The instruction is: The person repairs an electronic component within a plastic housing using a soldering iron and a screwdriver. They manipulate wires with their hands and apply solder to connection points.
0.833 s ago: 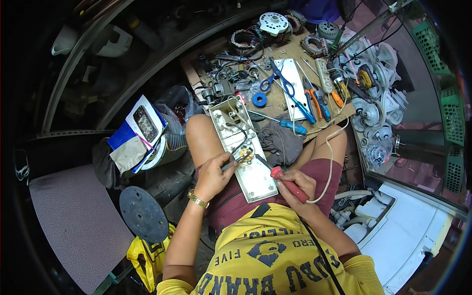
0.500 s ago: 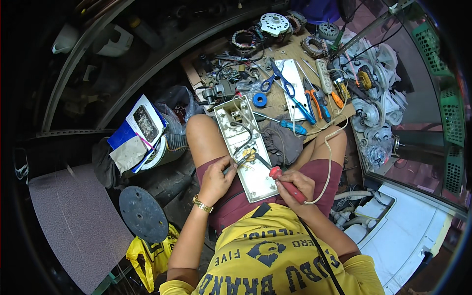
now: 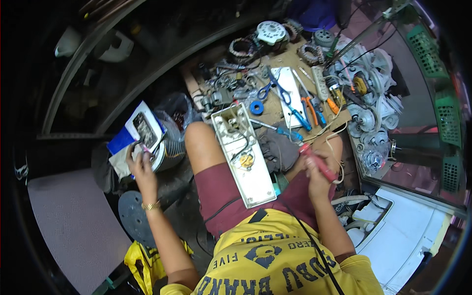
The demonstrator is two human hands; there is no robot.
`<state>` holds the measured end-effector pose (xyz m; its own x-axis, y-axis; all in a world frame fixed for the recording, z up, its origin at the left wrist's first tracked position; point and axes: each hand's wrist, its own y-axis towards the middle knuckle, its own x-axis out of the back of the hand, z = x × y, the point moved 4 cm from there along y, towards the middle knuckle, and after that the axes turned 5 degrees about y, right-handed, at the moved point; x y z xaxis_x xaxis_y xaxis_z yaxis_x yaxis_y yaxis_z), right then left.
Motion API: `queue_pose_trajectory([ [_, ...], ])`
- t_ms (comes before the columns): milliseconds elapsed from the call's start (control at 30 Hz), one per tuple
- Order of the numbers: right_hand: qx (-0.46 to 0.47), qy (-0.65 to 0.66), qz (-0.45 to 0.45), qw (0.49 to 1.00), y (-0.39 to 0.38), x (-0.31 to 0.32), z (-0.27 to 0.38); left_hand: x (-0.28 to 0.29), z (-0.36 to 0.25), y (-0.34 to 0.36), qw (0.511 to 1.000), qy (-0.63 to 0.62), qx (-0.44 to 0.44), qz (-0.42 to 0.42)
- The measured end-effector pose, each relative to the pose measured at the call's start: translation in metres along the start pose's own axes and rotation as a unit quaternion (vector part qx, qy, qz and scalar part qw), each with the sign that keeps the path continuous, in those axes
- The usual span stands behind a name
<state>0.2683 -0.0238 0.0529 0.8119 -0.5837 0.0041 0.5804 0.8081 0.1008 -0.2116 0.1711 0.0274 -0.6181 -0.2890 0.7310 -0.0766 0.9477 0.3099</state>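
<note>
My right hand (image 3: 314, 172) is closed around the red handle of a soldering iron (image 3: 324, 167), its tip end pointing up and left, apart from the housing. On my lap lies a long white plastic housing (image 3: 263, 184), open side up, with dark wires and a round yellowish part (image 3: 245, 160) inside. No hand touches the housing. At the left, my left hand (image 3: 142, 169) is stretched over a greyish paper piece (image 3: 120, 162) beside a blue-and-white packet (image 3: 118, 141) on a round container; its fingers look apart, slightly blurred.
A wooden bench (image 3: 265, 118) ahead carries blue scissors (image 3: 280, 88), pliers (image 3: 314, 110), screwdrivers, blue tape (image 3: 256, 107) and motor coils (image 3: 242, 47). White plastic parts (image 3: 366, 118) pile up at the right. The iron's cord (image 3: 337, 142) loops near my right knee. A dark disc (image 3: 135, 216) stands lower left.
My left hand has left the housing and swung left to the paper and packet. My right hand has lifted the soldering iron away from the housing, right and forward.
</note>
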Motion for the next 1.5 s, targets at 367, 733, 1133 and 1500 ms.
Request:
queue_pose_trajectory([
  [367,-0.094,0.206,-0.072,0.971,0.086,0.014,-0.007,-0.107,-0.106,-0.101,0.956,-0.2,0.147,0.155],
  [733,-0.108,0.123,-0.006,0.987,0.047,0.01,-0.004,-0.136,-0.157,-0.116,0.981,0.019,0.064,0.184],
  [1133,-0.112,0.092,0.039,0.989,0.02,0.002,-0.012,-0.104,-0.158,-0.117,0.974,-0.163,0.097,0.12],
  [1500,-0.127,0.148,-0.034,0.98,0.016,0.014,-0.018,-0.117,-0.171,-0.119,0.984,-0.08,0.019,0.155],
])
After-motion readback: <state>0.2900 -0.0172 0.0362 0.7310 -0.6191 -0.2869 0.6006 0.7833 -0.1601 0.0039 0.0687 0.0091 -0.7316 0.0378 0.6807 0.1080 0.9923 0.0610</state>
